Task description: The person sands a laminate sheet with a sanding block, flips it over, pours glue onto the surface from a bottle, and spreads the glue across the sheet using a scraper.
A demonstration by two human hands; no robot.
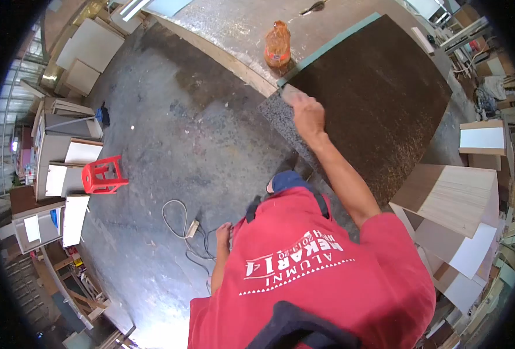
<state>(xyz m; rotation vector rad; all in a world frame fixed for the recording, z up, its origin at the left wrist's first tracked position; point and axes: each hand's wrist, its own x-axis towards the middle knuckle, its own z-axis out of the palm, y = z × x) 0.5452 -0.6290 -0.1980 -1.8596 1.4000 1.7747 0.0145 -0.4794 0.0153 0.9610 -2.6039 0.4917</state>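
My right hand (308, 116) reaches out over a large dark brown board (385, 93), closed on a pale flat piece (293, 94) that looks like a spreader and is slightly blurred. It presses that piece near the board's left corner, where a grey speckled strip (292, 131) runs along the edge. Just beyond the corner stands a plastic bottle (278, 46) of orange-brown liquid. Low beside my body, my left hand (224, 234) has its fingers curled. Part of it is hidden, so whatever it holds does not show.
A red plastic stool (105, 175) stands on the concrete floor (176, 122) at left. A cable with a socket block (193, 228) lies near my left hand. Wooden panels (443, 195) lean at right. White boards and cabinets (74, 215) line the left side.
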